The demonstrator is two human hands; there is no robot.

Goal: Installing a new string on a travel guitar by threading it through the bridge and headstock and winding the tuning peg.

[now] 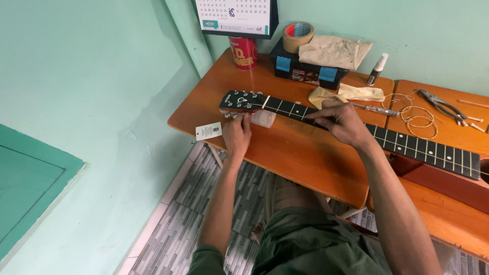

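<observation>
Closed around a tuning peg on the near edge of the guitar headstock (242,101): left hand (237,133), fingers curled narrow, thumb side up, wrist straight, forearm running down toward the body. Just right of that hand, a pale translucent plastic piece (264,118) under the neck, touching the hand or very near; cannot tell which. Pressed on top of the dark fretboard (407,143): right hand (344,122), palm down, fingers bent and laid over the strings a few frets from the nut, not clearly pinching anything, so cannot tell if a string sits between the fingertips. Right forearm coming in from the lower right, crossing over the reddish guitar body (443,181). Guitar lying flat across two orange wooden tables (300,163), headstock to the left, between the two hands the first frets. Hanging at the table's front left corner, a small white rectangular tag (209,131) with dark print. At the back, a red round tin (244,52) with yellow lettering, a wall calendar (235,17) above it, a black case with blue latches (304,69) bearing a roll of brown tape (298,36) and a beige cloth (333,51). Further right, a small white spray bottle (377,69), coiled strings (417,115) and pliers (443,106).
</observation>
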